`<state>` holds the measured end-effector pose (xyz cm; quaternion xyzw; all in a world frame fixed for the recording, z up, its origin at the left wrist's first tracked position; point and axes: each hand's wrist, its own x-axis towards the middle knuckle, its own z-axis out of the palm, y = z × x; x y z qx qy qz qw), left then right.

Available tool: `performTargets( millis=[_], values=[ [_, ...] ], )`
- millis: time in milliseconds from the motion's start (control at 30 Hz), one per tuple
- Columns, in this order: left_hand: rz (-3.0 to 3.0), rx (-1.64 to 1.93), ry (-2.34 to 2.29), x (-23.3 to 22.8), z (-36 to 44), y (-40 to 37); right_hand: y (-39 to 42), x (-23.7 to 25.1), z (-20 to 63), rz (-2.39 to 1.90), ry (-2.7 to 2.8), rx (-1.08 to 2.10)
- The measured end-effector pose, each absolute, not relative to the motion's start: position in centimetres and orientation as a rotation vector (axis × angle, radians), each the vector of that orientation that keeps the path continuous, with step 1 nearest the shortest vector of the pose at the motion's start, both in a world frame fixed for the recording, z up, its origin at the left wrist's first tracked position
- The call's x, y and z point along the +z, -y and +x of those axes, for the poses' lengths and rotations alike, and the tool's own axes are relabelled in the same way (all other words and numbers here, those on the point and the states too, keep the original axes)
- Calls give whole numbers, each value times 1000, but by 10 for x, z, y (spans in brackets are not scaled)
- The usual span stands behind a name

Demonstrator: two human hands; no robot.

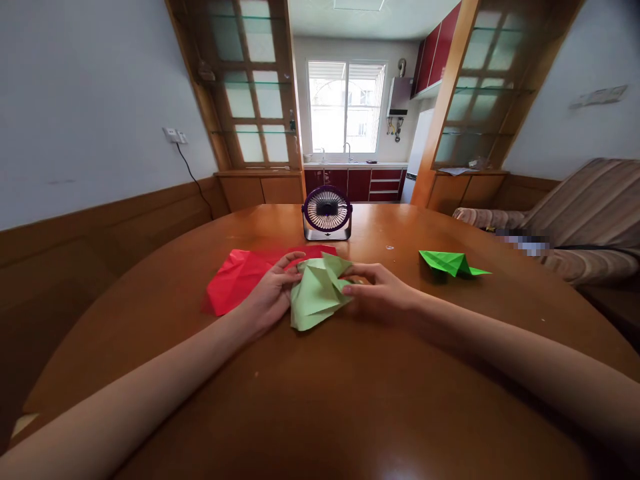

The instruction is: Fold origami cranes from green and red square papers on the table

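Observation:
A pale green sheet of paper (317,293), creased and partly folded, is held up off the table between both hands. My left hand (275,290) grips its left edge, with some fingertips hidden behind the paper. On the other side, my right hand (377,285) pinches the right edge between thumb and fingers. Red creased paper (235,277) lies flat behind and to the left, partly covered by my left hand and the green paper. Off to the right rests a bright green folded paper shape (450,263) with a pointed tail.
The round brown wooden table (320,400) fills the foreground. A small dark purple fan (327,212) stands at its far side, behind the papers. To the right is a striped armchair (590,207). Cabinets and a kitchen window (347,107) are farther back.

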<state>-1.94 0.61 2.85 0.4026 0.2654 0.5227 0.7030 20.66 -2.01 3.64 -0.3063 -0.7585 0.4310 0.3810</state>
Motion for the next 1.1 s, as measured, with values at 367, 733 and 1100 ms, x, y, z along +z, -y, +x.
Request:
performTargets(
  millis=[367, 733, 1100],
  values=[
    [924, 1148, -646, 29, -12, 6, 28, 31, 191, -801, 1698, 1049],
    [963, 1064, -615, 28, -17, 6, 20, 37, 196, -928, 911, 1545],
    [1003, 1059, -597, 40, -32, -5, 18, 46, 219, -860, 1337, 1680]
  ],
)
